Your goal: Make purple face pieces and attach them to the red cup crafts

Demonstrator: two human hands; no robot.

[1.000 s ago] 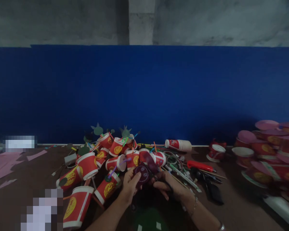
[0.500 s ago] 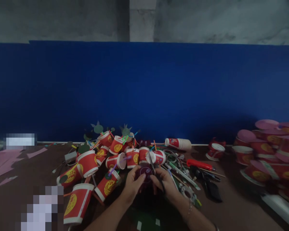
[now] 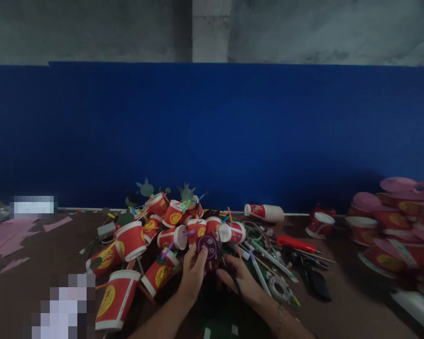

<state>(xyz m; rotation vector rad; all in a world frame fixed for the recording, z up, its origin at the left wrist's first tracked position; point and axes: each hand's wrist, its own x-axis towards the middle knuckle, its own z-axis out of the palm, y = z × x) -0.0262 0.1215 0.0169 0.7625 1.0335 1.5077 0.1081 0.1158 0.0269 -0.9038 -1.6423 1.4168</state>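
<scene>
Right hand [image 3: 240,278]: black-handled scissors [image 3: 238,284] were gripped in the fingers. Left hand [image 3: 194,269]: a dark purple disc [image 3: 207,246], marked with pale lines, was pinched between fingers and thumb, held above the surface [image 3: 349,294] just beside the scissors. Red paper cups [image 3: 166,239] with yellow emblems were heaped leftward; a red-handled tool [image 3: 296,243] was laid rightward. Beyond, a nested cup stack [image 3: 265,213] was set sideways before a blue panel [image 3: 212,132].

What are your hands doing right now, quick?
Left hand: closed, its grip holding a dark purple piece.
Right hand: closed, holding scissors.
</scene>
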